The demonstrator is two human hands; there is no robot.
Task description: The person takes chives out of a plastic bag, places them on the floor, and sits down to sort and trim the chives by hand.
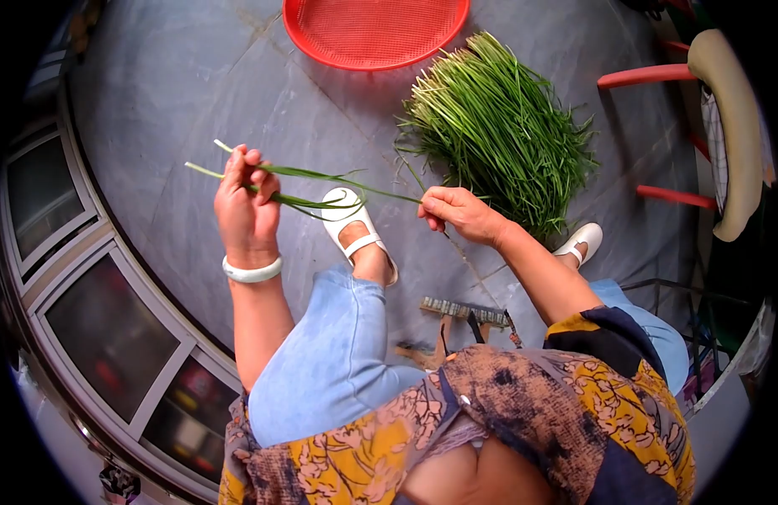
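Observation:
My left hand point(250, 202), raised with a pale bracelet at the wrist, is closed around a few strands of garlic chives point(309, 174). Their whitish stem ends poke out past the fingers to the left, and the green leaves trail to the right. With thumb and fingertips, my right hand point(460, 215) pinches the far tip of one leaf, which stretches between both hands. Just beyond the right hand lies a big heap of chives point(507, 139) on the floor, pale ends toward the upper left.
A red mesh basket point(376, 66) stands on the grey tiled floor point(178, 93) ahead. To the right is a chair with red legs point(645, 76) and a beige padded edge point(730, 126). Glass-fronted cabinet doors point(103, 337) line the left. White shoes point(351, 219) flank the work area.

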